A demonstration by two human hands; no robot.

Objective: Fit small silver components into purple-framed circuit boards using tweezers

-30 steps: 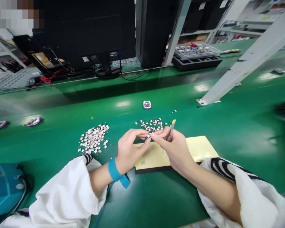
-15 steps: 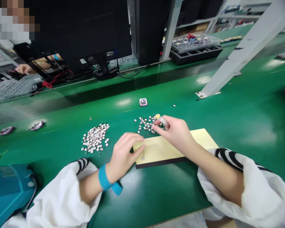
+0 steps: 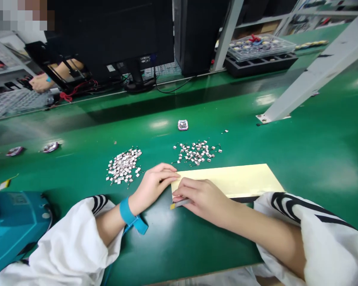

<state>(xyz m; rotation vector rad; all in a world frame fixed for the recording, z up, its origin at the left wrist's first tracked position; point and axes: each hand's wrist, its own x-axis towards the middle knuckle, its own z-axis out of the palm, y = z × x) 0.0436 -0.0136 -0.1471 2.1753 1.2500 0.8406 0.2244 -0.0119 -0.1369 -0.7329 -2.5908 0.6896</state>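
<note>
The fingertips of my left hand (image 3: 153, 178) come together with the thumb at the far left corner of a pale yellow board (image 3: 229, 178); anything between them is too small to make out. Over the near left corner of that board, my right hand (image 3: 201, 196) is closed around a thin grey strip with a yellow end (image 3: 180, 204). The yellow end points left, just past the board's edge. My right fingers hide whatever lies beneath them. Beyond the board lies a loose pile of small white parts with dark leads (image 3: 197, 153). A denser pile of similar parts (image 3: 123, 167) lies left of it.
A small square device (image 3: 183, 125) sits behind the piles. Two more devices (image 3: 50, 147) lie at the left. A teal machine (image 3: 14, 230) stands near left, a slanted white post (image 3: 304, 75) at right. Behind are a monitor (image 3: 107, 35) and another person's hand (image 3: 40, 82).
My right hand has come down and left from the loose pile to the board's near left corner, the strip still in it. My left fingers have closed together at the far left corner.
</note>
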